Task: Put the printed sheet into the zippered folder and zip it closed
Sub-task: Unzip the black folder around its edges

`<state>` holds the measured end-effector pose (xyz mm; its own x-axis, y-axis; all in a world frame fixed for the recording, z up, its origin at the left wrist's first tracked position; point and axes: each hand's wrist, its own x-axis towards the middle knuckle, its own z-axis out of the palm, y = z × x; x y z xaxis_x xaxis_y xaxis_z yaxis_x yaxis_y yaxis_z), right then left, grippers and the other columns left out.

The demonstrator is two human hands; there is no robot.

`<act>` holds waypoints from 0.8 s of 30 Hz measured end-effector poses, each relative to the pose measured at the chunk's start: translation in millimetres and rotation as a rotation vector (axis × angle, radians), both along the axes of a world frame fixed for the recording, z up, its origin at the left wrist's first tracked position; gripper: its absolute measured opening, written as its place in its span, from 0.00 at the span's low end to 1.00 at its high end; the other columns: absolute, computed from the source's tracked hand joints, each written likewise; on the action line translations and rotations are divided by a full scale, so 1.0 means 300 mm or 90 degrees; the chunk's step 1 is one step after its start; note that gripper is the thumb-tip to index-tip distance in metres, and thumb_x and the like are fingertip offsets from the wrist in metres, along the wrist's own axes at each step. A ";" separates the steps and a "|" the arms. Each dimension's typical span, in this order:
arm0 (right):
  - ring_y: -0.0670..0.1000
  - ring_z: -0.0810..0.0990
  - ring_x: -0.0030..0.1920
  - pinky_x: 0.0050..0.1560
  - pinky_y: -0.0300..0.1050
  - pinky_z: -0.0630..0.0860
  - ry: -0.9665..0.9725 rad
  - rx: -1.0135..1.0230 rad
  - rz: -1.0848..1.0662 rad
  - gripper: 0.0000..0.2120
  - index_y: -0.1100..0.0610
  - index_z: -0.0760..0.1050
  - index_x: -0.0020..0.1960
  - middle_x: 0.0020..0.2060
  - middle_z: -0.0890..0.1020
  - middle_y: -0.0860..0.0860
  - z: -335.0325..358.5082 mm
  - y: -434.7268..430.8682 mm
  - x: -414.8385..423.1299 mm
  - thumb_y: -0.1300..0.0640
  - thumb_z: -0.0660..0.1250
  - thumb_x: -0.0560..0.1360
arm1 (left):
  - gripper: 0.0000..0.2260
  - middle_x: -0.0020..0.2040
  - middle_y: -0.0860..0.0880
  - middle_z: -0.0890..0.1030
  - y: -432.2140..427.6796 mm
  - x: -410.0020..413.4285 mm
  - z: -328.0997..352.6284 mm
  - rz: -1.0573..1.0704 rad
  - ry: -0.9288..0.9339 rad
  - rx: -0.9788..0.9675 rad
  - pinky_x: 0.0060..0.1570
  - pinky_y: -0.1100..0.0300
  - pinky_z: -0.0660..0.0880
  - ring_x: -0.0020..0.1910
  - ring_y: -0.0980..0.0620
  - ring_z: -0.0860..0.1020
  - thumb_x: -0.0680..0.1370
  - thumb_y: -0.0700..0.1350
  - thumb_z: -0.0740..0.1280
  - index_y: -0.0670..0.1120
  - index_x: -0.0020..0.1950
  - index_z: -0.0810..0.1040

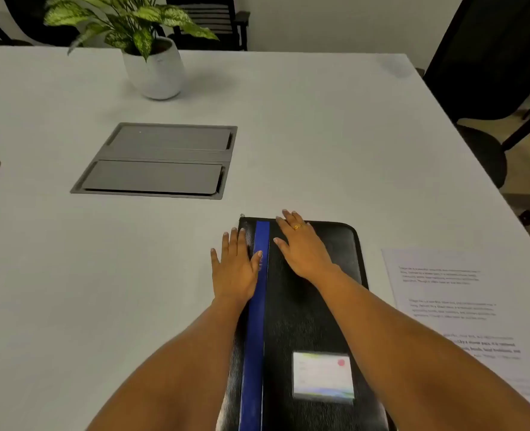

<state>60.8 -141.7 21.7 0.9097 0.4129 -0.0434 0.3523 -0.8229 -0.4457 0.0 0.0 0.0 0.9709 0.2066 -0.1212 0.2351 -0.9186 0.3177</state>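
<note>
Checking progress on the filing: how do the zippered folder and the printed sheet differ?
The zippered folder is black with a blue stripe; the printed sheet is white with text. The right hand lies flat on the folder and the left hand touches its left edge; no hand touches the sheet. Both lie flat on the white table.
</note>
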 end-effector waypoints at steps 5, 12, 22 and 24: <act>0.51 0.57 0.74 0.72 0.48 0.58 0.079 0.025 0.068 0.21 0.52 0.58 0.73 0.74 0.60 0.50 -0.018 0.065 0.147 0.53 0.54 0.80 | 0.27 0.78 0.48 0.47 0.010 0.086 -0.065 -0.007 -0.038 -0.034 0.74 0.52 0.43 0.77 0.50 0.44 0.81 0.56 0.48 0.47 0.76 0.45; 0.54 0.68 0.68 0.66 0.47 0.65 0.092 0.026 0.130 0.18 0.52 0.69 0.68 0.69 0.69 0.53 -0.055 0.153 0.299 0.62 0.53 0.80 | 0.26 0.78 0.49 0.50 0.006 0.094 -0.139 -0.010 -0.068 -0.024 0.74 0.55 0.42 0.77 0.51 0.47 0.81 0.55 0.48 0.48 0.76 0.48; 0.53 0.72 0.61 0.58 0.47 0.70 0.126 -0.049 0.265 0.18 0.50 0.76 0.60 0.63 0.74 0.52 -0.076 0.236 0.418 0.66 0.60 0.76 | 0.26 0.78 0.50 0.49 0.007 0.096 -0.148 -0.001 -0.050 0.015 0.74 0.48 0.45 0.77 0.49 0.45 0.80 0.56 0.45 0.48 0.76 0.46; 0.52 0.72 0.60 0.56 0.46 0.69 0.126 -0.045 0.287 0.13 0.51 0.79 0.57 0.61 0.74 0.52 -0.067 0.236 0.431 0.61 0.62 0.76 | 0.27 0.78 0.50 0.49 0.007 0.094 -0.149 0.000 -0.050 0.021 0.74 0.48 0.45 0.77 0.49 0.45 0.80 0.57 0.45 0.48 0.76 0.47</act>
